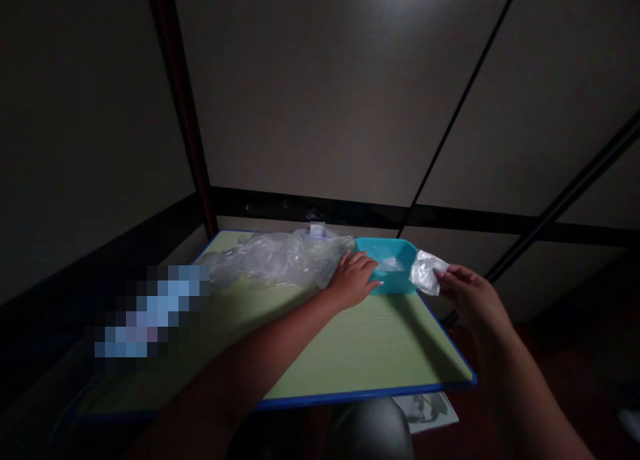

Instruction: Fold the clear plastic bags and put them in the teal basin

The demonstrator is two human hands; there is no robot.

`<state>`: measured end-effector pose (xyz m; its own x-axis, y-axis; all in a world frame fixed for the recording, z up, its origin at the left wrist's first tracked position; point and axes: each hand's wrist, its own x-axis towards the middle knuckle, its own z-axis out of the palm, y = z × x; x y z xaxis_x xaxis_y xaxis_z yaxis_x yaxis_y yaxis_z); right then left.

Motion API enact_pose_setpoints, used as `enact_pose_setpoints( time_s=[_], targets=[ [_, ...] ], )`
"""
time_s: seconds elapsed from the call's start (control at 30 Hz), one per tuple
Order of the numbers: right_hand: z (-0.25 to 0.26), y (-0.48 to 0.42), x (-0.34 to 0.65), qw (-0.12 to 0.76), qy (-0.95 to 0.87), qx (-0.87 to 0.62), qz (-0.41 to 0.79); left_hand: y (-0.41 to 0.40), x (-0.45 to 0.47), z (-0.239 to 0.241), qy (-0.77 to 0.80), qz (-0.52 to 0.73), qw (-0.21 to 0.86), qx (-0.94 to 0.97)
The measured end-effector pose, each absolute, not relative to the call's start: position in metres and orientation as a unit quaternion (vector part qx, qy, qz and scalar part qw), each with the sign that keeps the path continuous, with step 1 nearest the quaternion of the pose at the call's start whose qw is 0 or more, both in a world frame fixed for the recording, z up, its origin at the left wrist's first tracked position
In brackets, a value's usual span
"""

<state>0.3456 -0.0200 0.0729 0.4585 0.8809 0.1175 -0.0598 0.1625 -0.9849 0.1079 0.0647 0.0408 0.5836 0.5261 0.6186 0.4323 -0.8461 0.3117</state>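
My right hand (467, 293) pinches a small shiny plastic packet (426, 272) by its edge, just off the right side of a turquoise plastic tub (395, 285). At the tub's left end is my left hand (354, 279), palm down with its fingers spread, touching or very near the rim. Inside the tub lies a small clear packet (391, 264). A heap of crumpled clear plastic bags (280, 259) spreads to the left, partly behind my left hand.
The yellow-green table (345, 353) has a blue edge. A small white item (317, 229) stands behind the bags. Dark-trimmed wall panels (320, 100) rise close behind. A blurred-out bluish patch (160, 307) covers the table's left side. Below the front edge lies a printed sheet (430, 410).
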Motion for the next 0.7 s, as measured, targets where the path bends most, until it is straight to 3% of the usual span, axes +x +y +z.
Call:
enact_pose_setpoints(
  time_s=[0.17, 0.37, 0.47, 0.63, 0.7],
  targets=[
    [0.094, 0.028, 0.374, 0.593, -0.46, -0.621, 0.226, 0.074, 0.113, 0.02, 0.279, 0.347, 0.046, 0.894],
    [0.101, 0.09, 0.376, 0.301, -0.608, -0.714, 0.175, 0.064, 0.108, 0.016, 0.278, 0.328, 0.008, 0.903],
    [0.102, 0.11, 0.367, 0.207, -0.611, -0.741, 0.186, 0.062, 0.107, 0.013, 0.285, 0.322, -0.002, 0.903],
    [0.098, 0.122, 0.353, 0.163, -0.618, -0.734, 0.23, 0.062, 0.108, 0.01, 0.278, 0.324, -0.006, 0.904],
    [0.094, 0.121, 0.35, 0.231, -0.615, -0.724, 0.211, 0.062, 0.108, 0.01, 0.275, 0.325, -0.008, 0.905]
  ],
)
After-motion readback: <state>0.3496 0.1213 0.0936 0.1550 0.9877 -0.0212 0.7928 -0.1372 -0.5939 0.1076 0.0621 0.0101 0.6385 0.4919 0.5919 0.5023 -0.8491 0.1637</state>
